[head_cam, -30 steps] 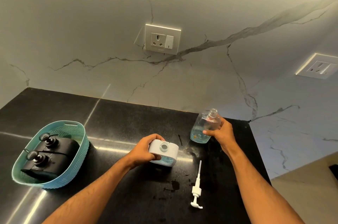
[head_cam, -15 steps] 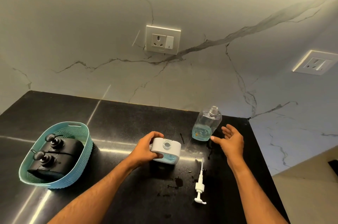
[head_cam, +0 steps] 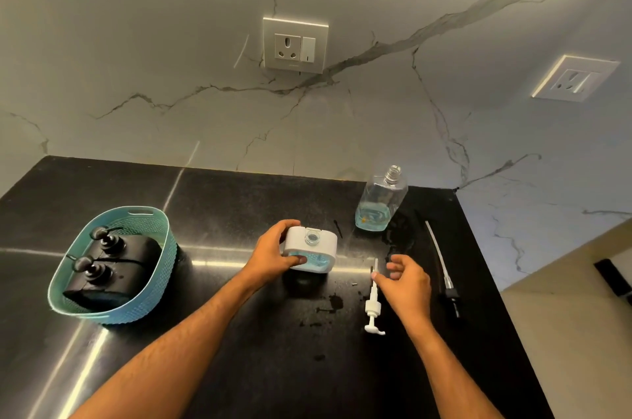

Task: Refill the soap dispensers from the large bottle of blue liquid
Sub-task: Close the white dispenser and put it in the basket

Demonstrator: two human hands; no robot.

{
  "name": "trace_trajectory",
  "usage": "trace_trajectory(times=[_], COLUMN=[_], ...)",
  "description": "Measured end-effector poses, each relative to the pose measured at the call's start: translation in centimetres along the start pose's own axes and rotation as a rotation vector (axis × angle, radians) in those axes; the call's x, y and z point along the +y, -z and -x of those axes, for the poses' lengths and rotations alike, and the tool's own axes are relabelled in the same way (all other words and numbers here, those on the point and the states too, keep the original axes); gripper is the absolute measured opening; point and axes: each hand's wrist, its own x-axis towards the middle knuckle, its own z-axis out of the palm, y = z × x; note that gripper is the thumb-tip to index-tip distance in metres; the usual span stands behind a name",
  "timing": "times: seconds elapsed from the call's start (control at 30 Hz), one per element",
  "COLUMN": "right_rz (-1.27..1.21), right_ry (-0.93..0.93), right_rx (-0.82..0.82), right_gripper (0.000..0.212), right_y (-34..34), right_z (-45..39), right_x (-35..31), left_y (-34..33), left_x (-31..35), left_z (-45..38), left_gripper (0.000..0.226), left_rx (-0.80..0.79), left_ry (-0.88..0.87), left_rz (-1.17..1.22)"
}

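The large clear bottle point(head_cam: 381, 203) stands uncapped at the back right of the black counter point(head_cam: 222, 206), with a little blue liquid in its base. My left hand point(head_cam: 273, 256) grips the white soap dispenser point(head_cam: 313, 247), whose round top opening is uncovered and whose clear lower part shows blue liquid. A white pump point(head_cam: 372, 304) lies on the counter in front of it. My right hand point(head_cam: 405, 283) hovers over that pump with loosely curled fingers, a fingertip at its tube, holding nothing.
A teal basket point(head_cam: 150, 305) at the left holds two black pump dispensers point(head_cam: 106, 264). A black pump with a long tube point(head_cam: 444, 276) lies near the counter's right edge. Dark wet drops point(head_cam: 333, 304) spot the counter. Wall sockets point(head_cam: 295, 44) sit behind.
My right hand let go of the large bottle, which now stands on the counter, and came down toward the white pump. My left hand kept its hold on the white dispenser.
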Motion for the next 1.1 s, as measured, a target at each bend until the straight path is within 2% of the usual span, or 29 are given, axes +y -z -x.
trace_trajectory(times=[0.2,0.33,0.57,0.67,0.8,0.97,1.1], right_rz=[0.307,0.393,0.296,0.221,0.08,0.04,0.04], right_ry=[0.01,-0.006,0.024,0.098,0.233,0.438,0.515], right_rx=[-0.057,-0.091,-0.009,0.07,0.109,0.157,0.125], right_gripper=[0.058,0.059,0.036,0.027,0.027,0.029,0.028], right_y=[-1.2,-1.9,-0.9,0.2,2.0,3.7,4.0], right_z=[4.7,6.2,6.4,6.2,6.0,5.7,5.6], right_x=[0.6,0.7,-0.1,-1.6,-5.1,-10.3,-13.2], left_y=[-0.2,-0.1,-0.2,-0.3,-0.2,-0.3,-0.6], left_x=[0.1,0.3,0.9,1.1,1.2,1.4,1.3], left_z=[0.5,0.8,0.5,0.5,0.5,0.5,0.6], left_gripper=[0.076,0.079,0.079,0.07,0.056,0.055,0.054], left_rx=[0.042,0.041,0.03,0.042,0.073,0.116,0.134], left_ry=[-0.02,-0.061,-0.164,-0.18,-0.158,-0.126,-0.114], left_rz=[-0.019,-0.077,-0.124,-0.152,-0.152,-0.119,-0.09])
